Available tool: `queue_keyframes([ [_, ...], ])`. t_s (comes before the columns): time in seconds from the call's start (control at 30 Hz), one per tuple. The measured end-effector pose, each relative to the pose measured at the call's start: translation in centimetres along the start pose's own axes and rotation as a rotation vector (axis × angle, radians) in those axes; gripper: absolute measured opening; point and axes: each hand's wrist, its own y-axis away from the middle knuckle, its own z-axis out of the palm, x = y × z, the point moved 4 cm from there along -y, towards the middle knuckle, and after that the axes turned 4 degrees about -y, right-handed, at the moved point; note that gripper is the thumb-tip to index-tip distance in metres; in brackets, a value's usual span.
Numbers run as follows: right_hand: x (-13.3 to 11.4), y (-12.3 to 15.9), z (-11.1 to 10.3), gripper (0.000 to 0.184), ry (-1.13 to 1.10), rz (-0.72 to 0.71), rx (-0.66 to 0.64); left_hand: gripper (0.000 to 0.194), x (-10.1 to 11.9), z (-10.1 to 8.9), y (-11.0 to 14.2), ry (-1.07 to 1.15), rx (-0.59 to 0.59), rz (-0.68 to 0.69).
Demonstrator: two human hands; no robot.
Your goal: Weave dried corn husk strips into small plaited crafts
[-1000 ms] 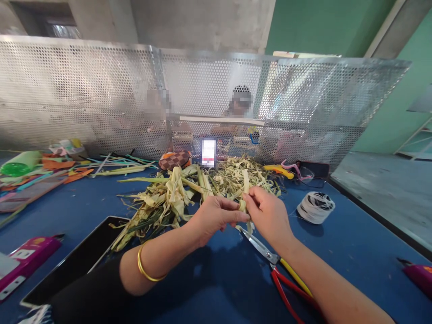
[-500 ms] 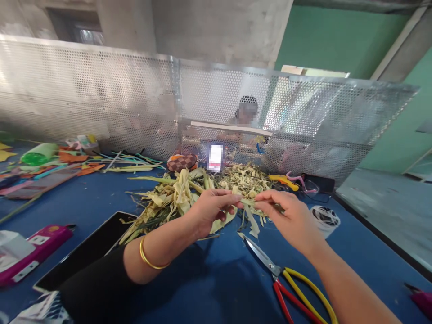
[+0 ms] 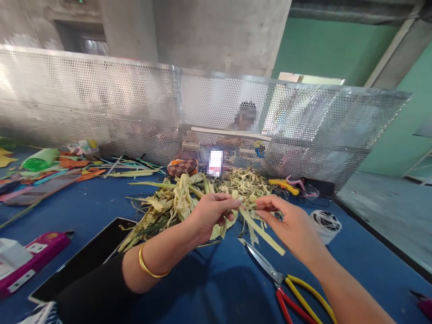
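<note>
Pale yellow-green corn-husk strip (image 3: 265,236) slants above the blue table (image 3: 94,198), one end pinched in the left hand (image 3: 214,213); the right hand (image 3: 288,222) is loosely open just beside it. The work seems partway: one strip is in hand, its tail loose, while a heap of husks (image 3: 180,198) remains behind. The strip looks flat, narrow and fairly straight, its free end blunt, near the scissors (image 3: 270,267).

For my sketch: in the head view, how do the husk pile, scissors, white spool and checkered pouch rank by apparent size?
1. Husk pile
2. Scissors, cut off below
3. White spool, partly behind the right hand
4. Checkered pouch; distance may shrink it
</note>
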Motion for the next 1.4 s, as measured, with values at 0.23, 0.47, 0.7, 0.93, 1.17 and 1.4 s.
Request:
queue_keyframes([
  [0.23,1.2,-0.4,2.0,0.039,-0.275,0.068,-0.165,0.019,-0.2,-0.4,-0.4,0.008,0.007,0.005],
  [0.47,0.2,-0.3,-1.1,0.019,-0.692,0.118,-0.220,0.027,-0.3,-0.8,-1.0,-0.092,0.045,0.079],
  [0.7,-0.1,-0.1,-0.6,0.014,-0.763,0.057,-0.196,0.025,-0.4,-0.5,-1.0,-0.068,0.044,0.116],
  [0.93,0.0,0.0,-1.1,0.013,-0.631,-0.079,0.250,0.022,-0.8,0.1,-0.9,-0.063,0.008,0.102],
  [1.17,-0.1,0.0,0.1,0.019,-0.454,0.143,0.147,0.022,-1.2,0.4,-0.8,-0.086,0.012,0.108],
  [1.4,0.6,-0.2,1.0,0.029,-0.284,0.174,-0.097,0.021,-1.5,0.4,-0.9,-0.125,0.017,0.115],
])
